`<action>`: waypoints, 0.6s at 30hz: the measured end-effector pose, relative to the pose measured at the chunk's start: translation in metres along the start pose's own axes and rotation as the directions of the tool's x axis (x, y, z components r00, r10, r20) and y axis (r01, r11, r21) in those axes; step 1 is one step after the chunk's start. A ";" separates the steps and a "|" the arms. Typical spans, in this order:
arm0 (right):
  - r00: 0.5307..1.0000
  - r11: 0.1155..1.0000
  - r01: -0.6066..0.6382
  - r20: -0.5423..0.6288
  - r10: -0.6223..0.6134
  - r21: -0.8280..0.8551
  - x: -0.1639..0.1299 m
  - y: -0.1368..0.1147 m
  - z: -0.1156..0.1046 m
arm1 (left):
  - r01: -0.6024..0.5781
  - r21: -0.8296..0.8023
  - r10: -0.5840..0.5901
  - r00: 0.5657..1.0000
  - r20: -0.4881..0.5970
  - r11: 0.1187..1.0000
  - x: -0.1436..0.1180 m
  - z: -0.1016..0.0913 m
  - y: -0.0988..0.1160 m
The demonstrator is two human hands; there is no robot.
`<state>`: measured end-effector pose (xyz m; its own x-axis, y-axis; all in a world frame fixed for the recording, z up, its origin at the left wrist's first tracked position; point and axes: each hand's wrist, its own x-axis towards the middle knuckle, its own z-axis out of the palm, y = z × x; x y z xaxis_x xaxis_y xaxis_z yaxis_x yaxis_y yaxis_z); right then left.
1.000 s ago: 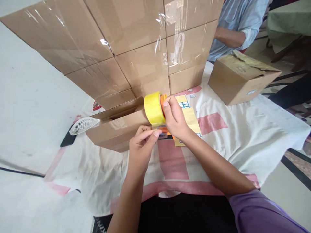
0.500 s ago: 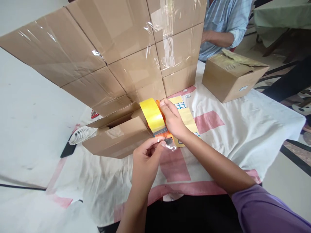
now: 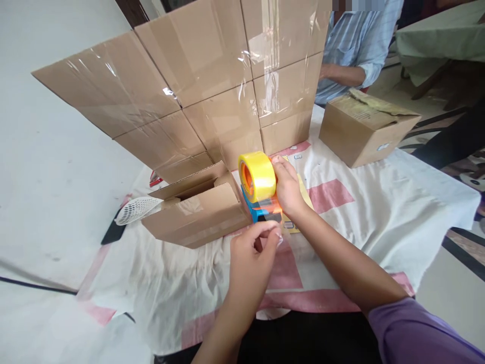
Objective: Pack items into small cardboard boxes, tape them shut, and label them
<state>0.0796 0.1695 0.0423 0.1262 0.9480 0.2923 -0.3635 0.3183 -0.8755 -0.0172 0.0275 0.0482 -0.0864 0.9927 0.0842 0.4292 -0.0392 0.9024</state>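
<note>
My right hand (image 3: pixel 288 186) is closed around the far side of a tape dispenser (image 3: pixel 260 212) with blue and orange parts. A roll of yellow-looking packing tape (image 3: pixel 260 177) is mounted on it. Just below, my left hand (image 3: pixel 253 253) pinches the clear loose end of the tape (image 3: pixel 279 235) between thumb and forefinger. Left of the dispenser lies an open cardboard box (image 3: pixel 197 215), with a white perforated piece (image 3: pixel 138 210) at its left end. A yellow printed sheet (image 3: pixel 303 194) is partly hidden behind my right hand.
Taped cardboard panels (image 3: pixel 223 116) stand upright across the back of the cloth-covered table (image 3: pixel 182 283). At the right is another cardboard box (image 3: pixel 364 131). Beyond it a person in a light blue shirt (image 3: pixel 375 40) is at work. A dark flat object (image 3: pixel 112 230) lies at the left edge.
The tape dispenser has turned, so the roll's side and the blue part now show more. Both hands sit further right in the view, which has shifted slightly.
</note>
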 end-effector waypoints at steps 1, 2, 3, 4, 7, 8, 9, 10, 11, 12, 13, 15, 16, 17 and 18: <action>0.999 1.000 0.011 -0.048 -0.011 -0.014 0.005 0.000 -0.003 | -0.001 -0.002 0.001 0.999 0.032 1.000 -0.001 0.003 -0.001; 0.995 0.999 0.026 -0.099 -0.029 -0.024 0.011 0.000 -0.006 | 0.000 -0.002 0.000 0.998 0.061 1.000 -0.003 0.006 -0.003; 0.988 0.998 0.045 -0.143 -0.049 -0.033 0.016 -0.001 -0.010 | 0.004 -0.004 -0.003 0.996 0.087 1.000 -0.004 0.009 -0.004; 0.981 0.997 0.067 -0.180 -0.073 -0.039 0.020 -0.002 -0.014 | 0.011 -0.014 -0.009 0.994 0.109 1.000 -0.004 0.012 -0.006; 0.968 0.991 0.121 -0.214 -0.130 -0.055 0.026 -0.009 -0.023 | 0.052 -0.076 -0.039 0.985 0.168 0.996 -0.004 0.016 -0.009; 0.970 0.990 0.130 -0.199 -0.138 -0.057 0.026 -0.012 -0.024 | 0.068 -0.097 -0.050 0.983 0.177 0.993 -0.003 0.017 -0.010; 0.973 0.989 0.136 -0.181 -0.144 -0.055 0.025 -0.014 -0.024 | 0.081 -0.112 -0.060 0.982 0.180 0.990 -0.003 0.017 -0.010; 0.977 0.989 0.139 -0.157 -0.146 -0.052 0.023 -0.016 -0.023 | 0.090 -0.119 -0.068 0.982 0.176 0.989 -0.002 0.017 -0.010; 0.981 0.989 0.140 -0.132 -0.145 -0.048 0.021 -0.018 -0.022 | 0.096 -0.120 -0.075 0.982 0.172 0.988 -0.002 0.017 -0.011; 0.983 0.989 0.142 -0.116 -0.145 -0.036 0.019 -0.020 -0.021 | 0.099 -0.120 -0.078 0.982 0.171 0.988 -0.003 0.017 -0.011; 0.984 0.989 0.143 -0.105 -0.145 -0.020 0.017 -0.021 -0.021 | 0.099 -0.120 -0.077 0.982 0.172 0.988 -0.003 0.017 -0.011; 0.986 0.989 0.146 -0.086 -0.145 0.005 0.015 -0.024 -0.021 | 0.095 -0.121 -0.073 0.981 0.179 0.988 -0.005 0.018 -0.012; 0.987 0.989 0.146 -0.074 -0.145 0.008 0.014 -0.026 -0.022 | 0.095 -0.123 -0.072 0.980 0.183 0.988 -0.005 0.018 -0.012; 0.988 0.989 0.145 -0.058 -0.144 0.006 0.014 -0.027 -0.023 | 0.096 -0.127 -0.071 0.980 0.188 0.987 -0.006 0.019 -0.012; 0.989 0.989 0.145 -0.039 -0.144 0.001 0.013 -0.028 -0.024 | 0.098 -0.131 -0.071 0.979 0.192 0.987 -0.007 0.020 -0.012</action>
<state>0.1134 0.1729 0.0618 0.2136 0.8912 0.4003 -0.3423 0.4520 -0.8237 -0.0037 0.0237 0.0282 0.0579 0.9963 -0.0632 0.2969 0.0432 0.9539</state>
